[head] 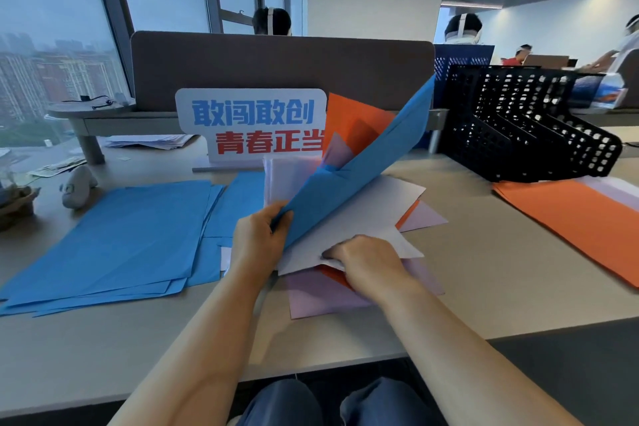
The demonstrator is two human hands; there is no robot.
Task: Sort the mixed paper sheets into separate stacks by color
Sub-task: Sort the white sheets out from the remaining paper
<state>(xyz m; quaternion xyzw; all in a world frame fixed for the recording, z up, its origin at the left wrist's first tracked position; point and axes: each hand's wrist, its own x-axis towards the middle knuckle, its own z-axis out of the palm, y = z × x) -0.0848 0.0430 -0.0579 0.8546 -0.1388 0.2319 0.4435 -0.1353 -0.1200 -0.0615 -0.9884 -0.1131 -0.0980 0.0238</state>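
Observation:
A mixed pile of white, lilac and orange sheets (pixel 366 218) lies in the middle of the desk. My left hand (pixel 259 239) grips the near edge of a raised bundle whose outer sheet is blue (pixel 363 162), with orange and lilac sheets fanning up behind it. Over the pile's near edge, my right hand (pixel 366 263) pinches the corner of a white sheet. A stack of blue sheets (pixel 114 242) is spread on the left. At the right lies an orange stack (pixel 570 214) with lilac sheets (pixel 619 194) beyond it.
A white sign with blue and red characters (pixel 252 124) stands behind the pile, against a brown divider (pixel 276 66). A black perforated file rack (pixel 529 128) sits at the back right. A grey device (pixel 77 188) lies at the left. The desk's front edge (pixel 449 342) is near my knees.

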